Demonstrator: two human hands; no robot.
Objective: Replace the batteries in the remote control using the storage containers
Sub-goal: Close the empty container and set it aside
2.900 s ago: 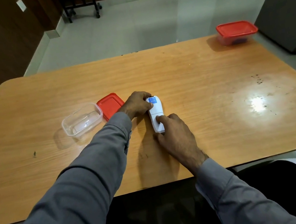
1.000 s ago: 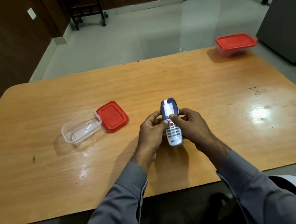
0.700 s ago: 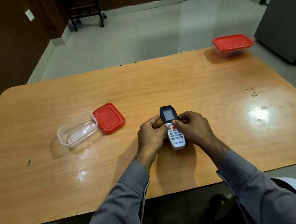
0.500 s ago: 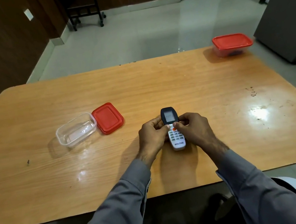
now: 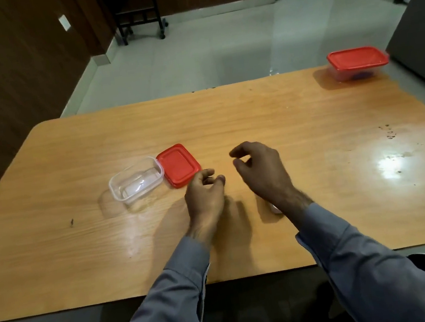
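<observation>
Only a small white end of the remote control (image 5: pixel 275 208) shows on the table; the rest is hidden under my right wrist. My right hand (image 5: pixel 261 173) hovers above it with loosely curled fingers, holding nothing. My left hand (image 5: pixel 205 194) hangs just left of it, fingers apart and empty. An open clear container (image 5: pixel 135 181) sits left of my hands, with its red lid (image 5: pixel 178 164) lying flat beside it. A second container (image 5: pixel 358 63), shut with a red lid, stands at the table's far right corner with something dark inside.
The wooden table (image 5: pixel 309 126) has a bright glare patch and a few dark specks on its right side. A dark cabinet (image 5: pixel 421 33) stands past the far right corner. A wheeled black stand (image 5: pixel 138 16) is on the floor beyond.
Both hands have let go of the remote, which now lies on the table under my right wrist. The hands have lifted and spread apart above it.
</observation>
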